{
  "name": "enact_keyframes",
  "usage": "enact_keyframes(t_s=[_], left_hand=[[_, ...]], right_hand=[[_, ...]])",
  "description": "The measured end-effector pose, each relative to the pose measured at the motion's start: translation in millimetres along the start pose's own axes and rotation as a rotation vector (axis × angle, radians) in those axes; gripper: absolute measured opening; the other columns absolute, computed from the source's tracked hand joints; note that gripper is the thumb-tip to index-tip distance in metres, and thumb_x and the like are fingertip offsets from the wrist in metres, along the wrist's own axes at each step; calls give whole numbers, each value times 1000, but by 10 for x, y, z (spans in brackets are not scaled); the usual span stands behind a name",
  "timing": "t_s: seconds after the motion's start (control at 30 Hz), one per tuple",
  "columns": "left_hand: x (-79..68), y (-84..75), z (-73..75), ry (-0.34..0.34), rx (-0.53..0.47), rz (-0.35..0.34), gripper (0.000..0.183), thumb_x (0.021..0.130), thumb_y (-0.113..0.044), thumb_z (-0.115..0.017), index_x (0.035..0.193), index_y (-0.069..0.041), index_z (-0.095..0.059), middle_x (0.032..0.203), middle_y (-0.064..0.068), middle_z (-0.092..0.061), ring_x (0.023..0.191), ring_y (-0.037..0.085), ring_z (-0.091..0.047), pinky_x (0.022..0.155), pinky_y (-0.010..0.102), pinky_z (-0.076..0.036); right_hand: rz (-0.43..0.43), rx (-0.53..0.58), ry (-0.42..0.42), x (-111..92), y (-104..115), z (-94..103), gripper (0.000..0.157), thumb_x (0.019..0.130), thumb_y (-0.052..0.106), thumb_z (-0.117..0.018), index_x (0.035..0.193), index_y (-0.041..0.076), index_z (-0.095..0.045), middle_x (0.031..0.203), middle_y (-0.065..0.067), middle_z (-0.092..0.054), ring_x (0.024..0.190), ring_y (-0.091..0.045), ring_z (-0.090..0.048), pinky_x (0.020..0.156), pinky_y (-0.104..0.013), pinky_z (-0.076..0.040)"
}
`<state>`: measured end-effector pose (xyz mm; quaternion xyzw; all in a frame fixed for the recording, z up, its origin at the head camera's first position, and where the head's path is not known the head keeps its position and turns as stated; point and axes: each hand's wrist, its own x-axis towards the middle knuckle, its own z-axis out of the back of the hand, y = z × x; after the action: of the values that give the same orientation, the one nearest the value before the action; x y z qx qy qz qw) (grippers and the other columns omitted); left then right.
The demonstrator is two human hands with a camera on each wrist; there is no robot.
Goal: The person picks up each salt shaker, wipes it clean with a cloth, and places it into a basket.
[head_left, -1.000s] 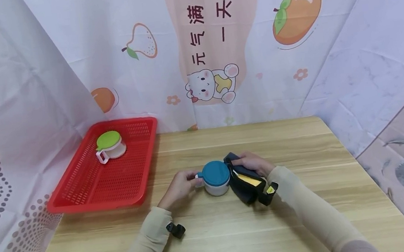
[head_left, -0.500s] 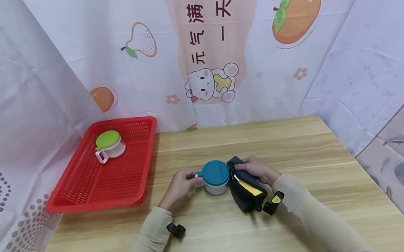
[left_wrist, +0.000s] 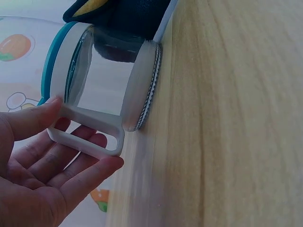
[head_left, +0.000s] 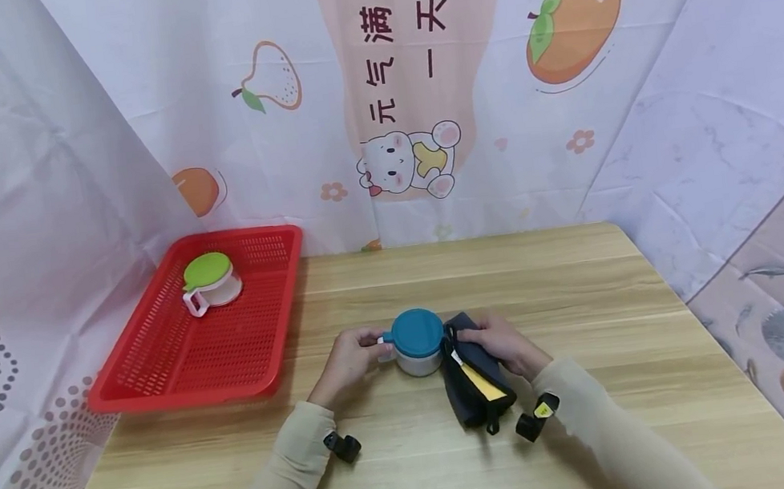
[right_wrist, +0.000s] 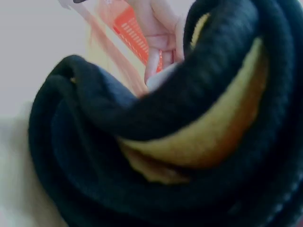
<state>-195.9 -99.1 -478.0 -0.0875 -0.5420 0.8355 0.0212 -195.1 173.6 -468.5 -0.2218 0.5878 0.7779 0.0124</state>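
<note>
A clear seasoning jar with a blue lid [head_left: 418,333] stands on the table. My left hand [head_left: 350,365] holds it by its white handle [left_wrist: 85,144], thumb above and fingers through and under it. Against the jar's right side lies a dark folded cloth [head_left: 476,376] with a yellow inner face [right_wrist: 208,137], a small loop and a white tag. The right hand [head_left: 508,342] grips this cloth near its upper end. In the right wrist view the cloth's thick hems hide most of the jar.
A red plastic basket [head_left: 280,346] stands at the left of the wooden table [head_left: 555,274]. Inside it sits a similar jar with a green lid [head_left: 208,269]. A printed curtain [head_left: 322,139] hangs behind the table.
My right hand has turned the cloth, its lower end swinging toward me and left along the jar's side. The left hand and the blue-lidded jar stay in place.
</note>
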Motion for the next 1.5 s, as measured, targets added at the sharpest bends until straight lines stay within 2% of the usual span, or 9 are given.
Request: enact_keyframes(t_s=[0.27, 0.53, 0.73, 0.93, 1.17, 1.37, 1.5], left_hand=[[-4, -7, 9, 14, 7, 0, 12, 86, -13, -74, 97, -8, -73, 92, 4, -72, 85, 13, -63, 72, 29, -54], [-3, -17, 27, 57, 2, -30, 8, 89, -11, -70, 96, -8, -70, 90, 3, -67, 84, 15, -57, 73, 29, -51], [17, -9, 47, 82, 0, -27, 6, 90, -9, -69, 95, -7, -68, 90, 4, -64, 85, 16, -56, 75, 31, -53], [36, -3, 53, 104, -3, -18, 6, 90, -8, -67, 96, -6, -67, 92, 4, -64, 87, 16, -56, 76, 31, -53], [47, -24, 86, 203, -23, -38, 10, 91, -7, -65, 101, -7, -69, 99, 6, -66, 93, 17, -57, 85, 37, -55], [76, -12, 128, 287, -18, -58, 11, 92, -9, -66, 103, -8, -69, 99, 5, -67, 92, 17, -59, 87, 38, -55], [102, -11, 144, 320, -3, -61, 13, 92, -10, -65, 104, -8, -69, 99, 4, -68, 91, 18, -59, 86, 37, -54]], right_hand=[[14, 12, -33, -91, -18, -92, 24, 94, 19, -57, 97, -4, -62, 70, 3, -57, 57, -6, -54, 52, -19, -46], [-4, 23, -70, -137, -21, -136, 24, 94, 21, -57, 88, -2, -62, 67, 2, -58, 55, -7, -56, 51, -20, -47], [-1, 44, -68, -136, -18, -122, 27, 95, 22, -57, 98, -5, -63, 67, 3, -60, 56, -6, -57, 51, -19, -48], [-11, 13, -56, -170, 29, -88, 35, 96, 27, -56, 106, -6, -62, 71, 3, -59, 57, -6, -57, 52, -20, -48], [1, -15, -43, -196, 44, -37, 35, 96, 27, -56, 105, -6, -62, 71, 2, -60, 57, -6, -56, 53, -20, -48], [8, -39, -30, -173, 38, 5, 31, 95, 25, -57, 99, -5, -63, 71, 2, -59, 58, -6, -56, 53, -20, -47], [6, -64, -13, -106, 35, 46, 33, 95, 26, -56, 106, -5, -63, 78, 0, -60, 62, -7, -56, 57, -21, -48]])
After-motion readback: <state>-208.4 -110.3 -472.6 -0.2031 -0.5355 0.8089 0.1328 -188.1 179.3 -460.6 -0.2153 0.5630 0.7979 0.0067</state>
